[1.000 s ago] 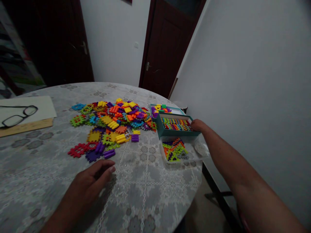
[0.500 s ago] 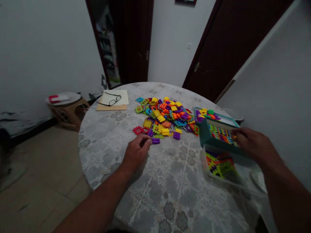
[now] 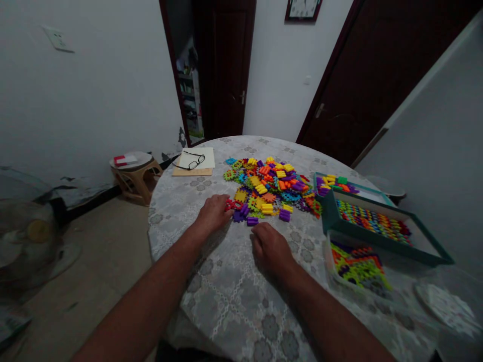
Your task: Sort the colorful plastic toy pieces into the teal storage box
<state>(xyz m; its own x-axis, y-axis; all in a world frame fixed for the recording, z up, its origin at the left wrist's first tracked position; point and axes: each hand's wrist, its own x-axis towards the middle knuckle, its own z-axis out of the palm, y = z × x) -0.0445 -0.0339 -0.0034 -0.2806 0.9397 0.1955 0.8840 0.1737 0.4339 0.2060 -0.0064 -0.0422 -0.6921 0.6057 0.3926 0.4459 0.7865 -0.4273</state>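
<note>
My left hand (image 3: 214, 213) rests at the near left edge of a pile of colourful plastic gear pieces (image 3: 269, 197), its fingers closed at a red gear piece (image 3: 234, 204). Beside its fingertips lie a purple gear piece (image 3: 238, 216) and a purple ribbed connector block (image 3: 244, 210). My right hand (image 3: 272, 247) is low over the table with fingers curled, just in front of another purple ribbed block (image 3: 252, 221). What its fingers hold, if anything, is hidden. Yellow blocks (image 3: 267, 209) lie at the pile's near edge.
On the right stand a green box (image 3: 377, 240) with rows of small coloured pieces, its lid (image 3: 372, 192) holding loose blocks, and a clear tub (image 3: 334, 274) of gear pieces. Glasses (image 3: 193, 164) lie on papers (image 3: 207, 154) at the back left of the round table (image 3: 230, 286).
My right hand has left the green box and come to the pile's near edge. My left hand has moved slightly left, onto the red gear piece. The view has shifted.
</note>
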